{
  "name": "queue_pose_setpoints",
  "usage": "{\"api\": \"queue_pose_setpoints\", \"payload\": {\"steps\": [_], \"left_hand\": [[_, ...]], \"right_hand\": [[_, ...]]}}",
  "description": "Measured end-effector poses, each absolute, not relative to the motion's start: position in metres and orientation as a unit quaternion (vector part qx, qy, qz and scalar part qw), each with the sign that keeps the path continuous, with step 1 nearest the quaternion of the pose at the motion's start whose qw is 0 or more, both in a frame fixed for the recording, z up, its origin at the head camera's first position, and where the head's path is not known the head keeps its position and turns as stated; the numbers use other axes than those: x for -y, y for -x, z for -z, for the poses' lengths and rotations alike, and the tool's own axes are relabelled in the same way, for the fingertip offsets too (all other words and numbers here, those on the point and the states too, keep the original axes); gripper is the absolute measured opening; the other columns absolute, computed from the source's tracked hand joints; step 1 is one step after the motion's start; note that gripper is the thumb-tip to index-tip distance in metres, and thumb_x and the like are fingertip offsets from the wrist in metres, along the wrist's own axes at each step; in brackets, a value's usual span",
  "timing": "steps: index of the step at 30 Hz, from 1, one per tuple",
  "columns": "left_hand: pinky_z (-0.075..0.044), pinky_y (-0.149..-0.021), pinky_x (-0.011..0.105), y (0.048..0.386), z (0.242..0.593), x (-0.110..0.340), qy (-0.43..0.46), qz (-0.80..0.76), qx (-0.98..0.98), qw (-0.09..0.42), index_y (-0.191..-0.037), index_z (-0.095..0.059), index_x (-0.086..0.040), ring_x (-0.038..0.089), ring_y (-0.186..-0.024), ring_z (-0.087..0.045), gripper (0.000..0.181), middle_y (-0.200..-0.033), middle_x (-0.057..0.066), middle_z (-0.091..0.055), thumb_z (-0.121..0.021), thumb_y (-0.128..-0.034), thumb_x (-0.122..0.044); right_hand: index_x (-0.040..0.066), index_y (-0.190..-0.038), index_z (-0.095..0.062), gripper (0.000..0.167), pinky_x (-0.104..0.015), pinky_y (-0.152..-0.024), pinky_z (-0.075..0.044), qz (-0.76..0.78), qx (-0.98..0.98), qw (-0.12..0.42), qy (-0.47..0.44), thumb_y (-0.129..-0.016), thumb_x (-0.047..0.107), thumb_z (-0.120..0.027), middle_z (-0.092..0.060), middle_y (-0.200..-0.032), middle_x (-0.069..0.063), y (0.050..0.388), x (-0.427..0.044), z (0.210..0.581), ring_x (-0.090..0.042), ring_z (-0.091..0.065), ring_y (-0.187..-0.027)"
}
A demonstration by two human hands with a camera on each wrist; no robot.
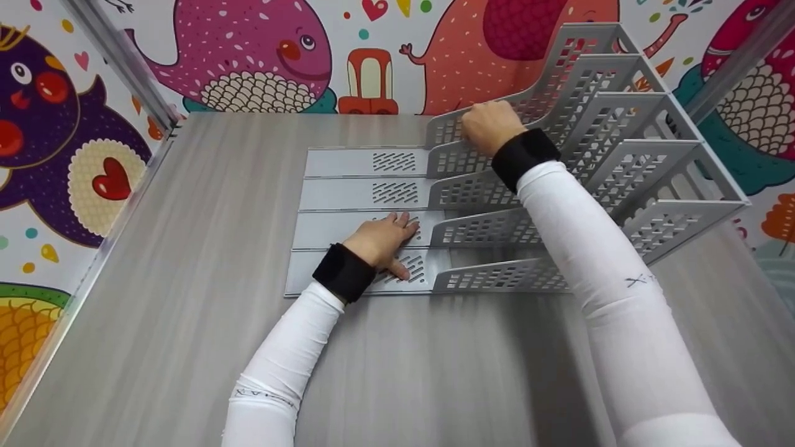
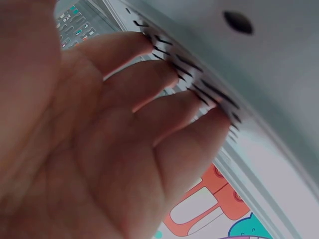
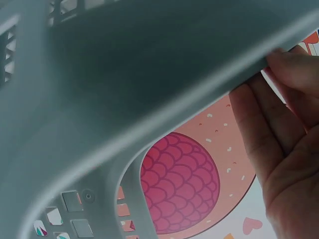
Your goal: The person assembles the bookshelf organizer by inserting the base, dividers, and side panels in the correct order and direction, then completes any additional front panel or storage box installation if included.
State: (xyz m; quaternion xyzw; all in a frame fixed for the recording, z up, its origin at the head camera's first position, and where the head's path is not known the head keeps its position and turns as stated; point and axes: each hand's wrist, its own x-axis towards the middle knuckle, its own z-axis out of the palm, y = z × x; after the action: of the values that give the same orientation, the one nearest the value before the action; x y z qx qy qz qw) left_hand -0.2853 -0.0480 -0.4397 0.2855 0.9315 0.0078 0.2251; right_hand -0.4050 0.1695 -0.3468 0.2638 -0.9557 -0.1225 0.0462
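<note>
A grey plastic file rack (image 1: pixel 692 214) with perforated dividers and several compartments rests on the table. Light grey slotted base plates (image 1: pixel 335 195) extend from its left side. My left hand (image 1: pixel 380 242) lies spread over the two nearer plates. In the left wrist view, the fingertips of the left hand (image 2: pixel 114 124) touch the slots. At the rack's rear left, my right hand (image 1: pixel 494 126) has its fingers bent at a divider's low edge. The right wrist view shows the right hand (image 3: pixel 289 129) pinching the rim of a divider (image 3: pixel 149 74) between thumb and fingers.
The wood-grain table (image 1: pixel 186 248) spreads around the rack. Behind it stands a wall panel (image 1: pixel 248 56) with cartoon animals, and another patterned panel (image 1: pixel 74 136) borders the left side. Metal posts (image 1: pixel 127 62) mark the corners.
</note>
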Motion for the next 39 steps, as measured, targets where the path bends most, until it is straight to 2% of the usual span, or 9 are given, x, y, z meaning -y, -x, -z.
{"api": "queue_pose_setpoints", "payload": {"steps": [20,39], "left_hand": [[-0.041,-0.115,0.053,0.2845,0.4399,0.0487,-0.292,-0.005,-0.931,0.219,-0.16,-0.025,-0.011,0.036,-0.155,-0.019,0.104,-0.167,0.016,-0.017,-0.079,-0.0793,-0.048],[-0.038,-0.117,0.053,0.2852,0.4388,0.047,-0.283,-0.005,-0.932,0.227,-0.16,-0.024,-0.012,0.035,-0.156,-0.017,0.106,-0.168,0.015,-0.014,-0.08,-0.0785,-0.048]], "right_hand": [[-0.004,-0.088,-0.076,0.021,-0.06,-0.076,-0.058,0.103,0.959,0.053,-0.259,-0.085,-0.006,-0.055,-0.073,-0.09,-0.026,0.4081,-0.1713,0.3481,-0.047,-0.069,-0.084],[-0.009,-0.089,-0.073,0.023,-0.061,-0.077,-0.058,0.104,0.962,0.061,-0.245,-0.087,-0.007,-0.05,-0.072,-0.094,-0.029,0.4075,-0.169,0.3481,-0.05,-0.068,-0.087]]}}
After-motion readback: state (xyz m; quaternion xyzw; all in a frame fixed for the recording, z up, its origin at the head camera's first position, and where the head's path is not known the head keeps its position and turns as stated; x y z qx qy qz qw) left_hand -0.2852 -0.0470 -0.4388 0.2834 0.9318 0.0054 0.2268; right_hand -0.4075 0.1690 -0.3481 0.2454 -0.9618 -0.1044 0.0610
